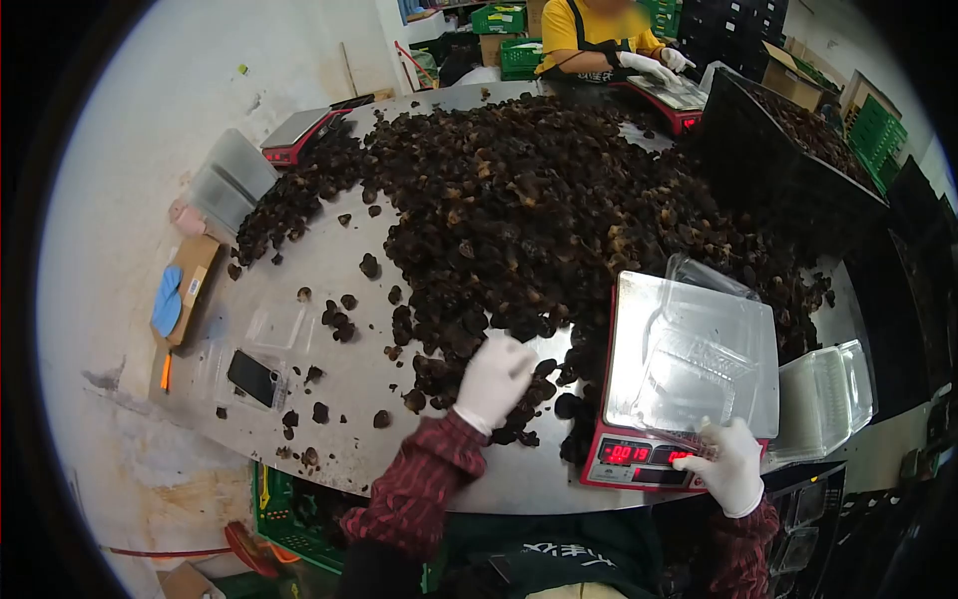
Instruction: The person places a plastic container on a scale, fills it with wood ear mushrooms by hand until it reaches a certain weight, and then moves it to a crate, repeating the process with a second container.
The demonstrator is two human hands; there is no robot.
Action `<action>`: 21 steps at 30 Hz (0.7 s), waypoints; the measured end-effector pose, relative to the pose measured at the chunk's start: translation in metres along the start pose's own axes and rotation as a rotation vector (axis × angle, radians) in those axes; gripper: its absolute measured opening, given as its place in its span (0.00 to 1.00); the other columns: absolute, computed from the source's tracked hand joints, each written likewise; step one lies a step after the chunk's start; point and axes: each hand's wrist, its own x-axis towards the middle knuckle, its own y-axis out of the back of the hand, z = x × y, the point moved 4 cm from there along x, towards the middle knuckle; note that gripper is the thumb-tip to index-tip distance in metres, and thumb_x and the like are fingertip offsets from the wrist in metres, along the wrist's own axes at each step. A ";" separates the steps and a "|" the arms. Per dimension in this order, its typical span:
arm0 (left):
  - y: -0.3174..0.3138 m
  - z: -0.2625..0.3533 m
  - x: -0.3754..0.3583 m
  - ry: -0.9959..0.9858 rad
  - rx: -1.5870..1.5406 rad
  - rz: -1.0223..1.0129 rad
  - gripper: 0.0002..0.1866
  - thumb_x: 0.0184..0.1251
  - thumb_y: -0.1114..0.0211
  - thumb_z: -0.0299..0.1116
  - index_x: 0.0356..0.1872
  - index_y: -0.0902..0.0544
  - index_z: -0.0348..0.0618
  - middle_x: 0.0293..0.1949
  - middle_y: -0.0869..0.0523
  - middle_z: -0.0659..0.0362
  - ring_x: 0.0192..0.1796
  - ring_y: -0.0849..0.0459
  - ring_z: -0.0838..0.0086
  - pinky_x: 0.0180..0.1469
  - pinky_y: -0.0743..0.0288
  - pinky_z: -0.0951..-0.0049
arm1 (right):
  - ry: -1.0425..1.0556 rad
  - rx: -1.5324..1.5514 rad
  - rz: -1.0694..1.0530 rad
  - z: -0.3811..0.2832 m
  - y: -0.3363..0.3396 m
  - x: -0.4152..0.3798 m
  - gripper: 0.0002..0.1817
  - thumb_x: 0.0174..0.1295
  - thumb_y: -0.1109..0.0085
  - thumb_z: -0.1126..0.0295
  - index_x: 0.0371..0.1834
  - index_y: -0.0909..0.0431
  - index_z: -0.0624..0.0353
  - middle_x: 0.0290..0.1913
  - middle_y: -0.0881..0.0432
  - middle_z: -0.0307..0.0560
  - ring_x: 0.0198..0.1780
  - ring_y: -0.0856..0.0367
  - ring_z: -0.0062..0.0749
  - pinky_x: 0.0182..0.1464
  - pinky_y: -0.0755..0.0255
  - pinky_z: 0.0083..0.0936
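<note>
My left hand (496,381), in a white glove, is at the near edge of a large heap of dark, dried mushroom-like pieces (509,200). Its fingers are curled down and closed. Whatever they hold is hidden. A red scale (611,477) with a silver plate stands to the right, its red display showing about -0.019. Over the plate is a clear plastic container (694,374), its lid side reaching past the back edge. My gloved right hand (731,467) is at the scale's front right corner beside the container's near edge, thumb and fingers apart.
Stacked clear containers (813,404) stand right of the scale. A phone (253,377) and loose pieces lie at left. Across the table, a person in yellow works at another scale (679,95). A third scale (299,135) is far left. A black crate (778,150) borders the right.
</note>
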 end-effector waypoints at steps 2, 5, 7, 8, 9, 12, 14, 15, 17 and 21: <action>0.007 -0.030 0.024 0.169 -0.067 0.075 0.05 0.54 0.38 0.26 0.33 0.17 0.42 0.36 0.19 0.54 0.40 0.19 0.60 0.45 0.25 0.64 | -0.094 0.134 0.235 -0.001 0.015 -0.003 0.15 0.42 0.26 0.70 0.31 0.22 0.63 0.27 0.27 0.46 0.28 0.27 0.36 0.32 0.31 0.28; -0.015 -0.074 0.054 0.138 0.053 0.103 0.05 0.53 0.38 0.26 0.32 0.18 0.41 0.37 0.19 0.51 0.40 0.19 0.56 0.44 0.24 0.62 | -0.277 0.223 0.439 0.017 0.016 -0.011 0.11 0.47 0.29 0.73 0.31 0.22 0.64 0.28 0.26 0.44 0.28 0.27 0.31 0.32 0.32 0.24; -0.045 -0.090 0.062 0.182 0.278 -0.133 0.04 0.50 0.40 0.23 0.28 0.19 0.42 0.34 0.20 0.51 0.40 0.20 0.54 0.44 0.25 0.62 | -0.251 0.181 0.478 0.018 0.014 -0.013 0.07 0.52 0.33 0.76 0.29 0.23 0.65 0.26 0.27 0.43 0.26 0.30 0.27 0.30 0.35 0.22; -0.057 -0.094 0.059 0.168 0.259 -0.132 0.04 0.48 0.40 0.22 0.27 0.20 0.42 0.32 0.21 0.51 0.40 0.20 0.54 0.43 0.25 0.61 | -0.314 0.166 0.460 0.024 0.009 -0.020 0.06 0.54 0.34 0.77 0.27 0.24 0.65 0.25 0.28 0.43 0.25 0.31 0.26 0.29 0.36 0.22; -0.058 -0.087 0.059 0.154 0.242 -0.128 0.05 0.47 0.40 0.21 0.26 0.21 0.41 0.31 0.22 0.51 0.39 0.20 0.54 0.43 0.25 0.60 | -0.374 0.151 0.443 0.027 0.006 -0.022 0.07 0.55 0.35 0.77 0.26 0.24 0.65 0.24 0.29 0.43 0.25 0.33 0.26 0.28 0.37 0.22; -0.046 -0.066 0.045 0.068 -0.083 -0.147 0.07 0.47 0.40 0.18 0.28 0.21 0.41 0.32 0.22 0.54 0.40 0.20 0.58 0.43 0.26 0.64 | -0.419 0.236 0.537 0.030 0.000 -0.029 0.10 0.58 0.37 0.77 0.22 0.26 0.66 0.22 0.31 0.40 0.23 0.35 0.23 0.27 0.40 0.21; -0.016 -0.040 0.032 0.057 -0.167 -0.065 0.07 0.50 0.40 0.20 0.31 0.20 0.41 0.34 0.21 0.54 0.42 0.20 0.58 0.45 0.26 0.64 | -0.536 0.349 0.652 0.034 0.002 -0.029 0.12 0.61 0.39 0.76 0.21 0.28 0.65 0.21 0.32 0.38 0.23 0.37 0.19 0.27 0.41 0.18; 0.007 -0.026 0.024 0.079 -0.229 -0.028 0.07 0.52 0.40 0.21 0.33 0.19 0.41 0.35 0.20 0.54 0.44 0.21 0.57 0.47 0.26 0.63 | -0.536 0.352 0.644 0.036 0.004 -0.027 0.12 0.61 0.39 0.76 0.21 0.28 0.65 0.21 0.32 0.38 0.23 0.37 0.19 0.27 0.41 0.18; 0.050 -0.022 -0.004 0.136 -0.165 -0.004 0.09 0.54 0.39 0.21 0.37 0.18 0.42 0.38 0.19 0.55 0.45 0.20 0.59 0.47 0.25 0.67 | -0.670 0.417 0.824 0.047 0.010 -0.029 0.11 0.64 0.41 0.74 0.24 0.27 0.64 0.22 0.31 0.36 0.24 0.37 0.16 0.28 0.41 0.16; 0.152 -0.040 -0.080 0.375 0.114 -0.090 0.06 0.51 0.38 0.20 0.29 0.17 0.41 0.30 0.20 0.55 0.35 0.19 0.60 0.38 0.26 0.69 | -0.779 0.462 0.847 0.068 0.013 -0.036 0.08 0.67 0.44 0.71 0.31 0.24 0.63 0.26 0.29 0.32 0.27 0.36 0.13 0.32 0.39 0.12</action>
